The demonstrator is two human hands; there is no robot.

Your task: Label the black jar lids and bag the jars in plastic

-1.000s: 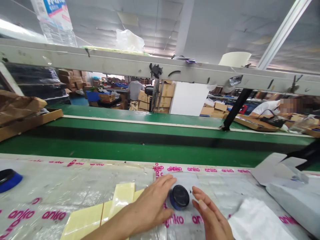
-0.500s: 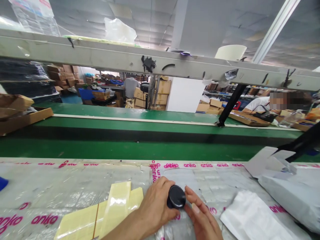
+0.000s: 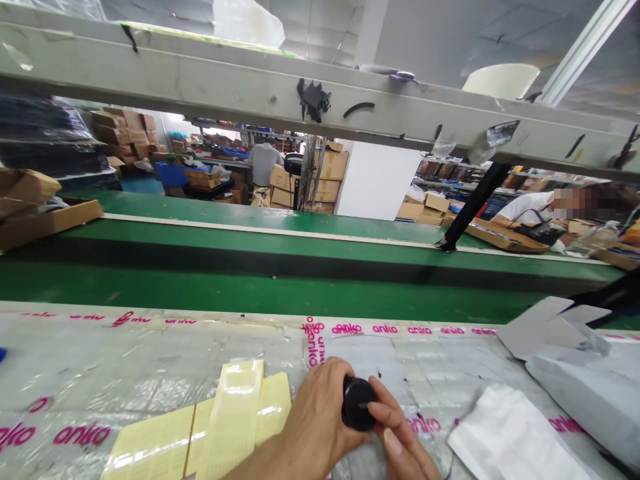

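Observation:
A small black round object [image 3: 359, 404] with a flat, disc-like top is in my left hand [image 3: 317, 417], whose fingers are wrapped round its left side. Its lower part is hidden by the hand, and I cannot make out its exact kind. Fingertips of my right hand [image 3: 406, 437] press on the right edge and face of that top, the fingers close together. To the left of my hands lie yellow sticker sheets [image 3: 233, 407] with a glossy surface, partly covered by my left forearm. A white pouch [image 3: 515, 433] lies flat to the right.
Clear plastic with pink lettering covers the worktop [image 3: 150, 373]. At the right are an open white box [image 3: 537, 327] and a large pale plastic bag [image 3: 585, 380]. Beyond runs a green conveyor belt [image 3: 200, 287] under a grey beam [image 3: 225, 80]. A co-worker [image 3: 530, 208] leans over at far right.
My right fingertips have come from beside the black round object onto its top. The object has shifted slightly right and down. The camera view has tilted a little downward.

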